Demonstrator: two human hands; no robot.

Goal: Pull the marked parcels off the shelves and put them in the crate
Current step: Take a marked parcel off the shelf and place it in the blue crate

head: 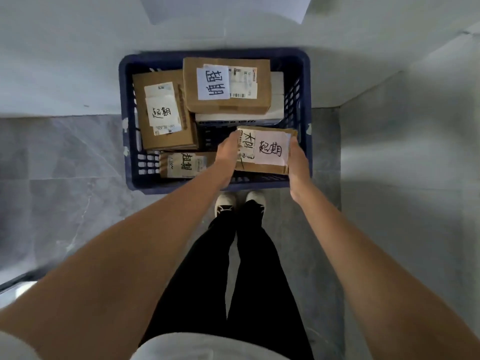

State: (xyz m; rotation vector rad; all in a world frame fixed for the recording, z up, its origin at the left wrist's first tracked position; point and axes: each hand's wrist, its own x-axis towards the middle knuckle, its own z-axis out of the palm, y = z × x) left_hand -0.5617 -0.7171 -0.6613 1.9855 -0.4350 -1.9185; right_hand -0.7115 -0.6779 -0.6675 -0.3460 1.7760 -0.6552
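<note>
A dark blue plastic crate (124, 131) stands on the floor in front of my feet. Inside it lie several cardboard parcels with handwritten white labels: one at the back (226, 84), one on the left (163, 110), one at the front (187, 165), plus a white box (276, 110). I hold another labelled brown parcel (267, 149) over the crate's front right corner. My left hand (227, 157) grips its left edge and my right hand (298, 165) grips its right edge.
The crate sits against a pale wall or shelf base on grey marbled floor tiles (65, 165). A light wall panel (402, 139) rises on the right. My black trousers and shoes (240, 203) are just behind the crate.
</note>
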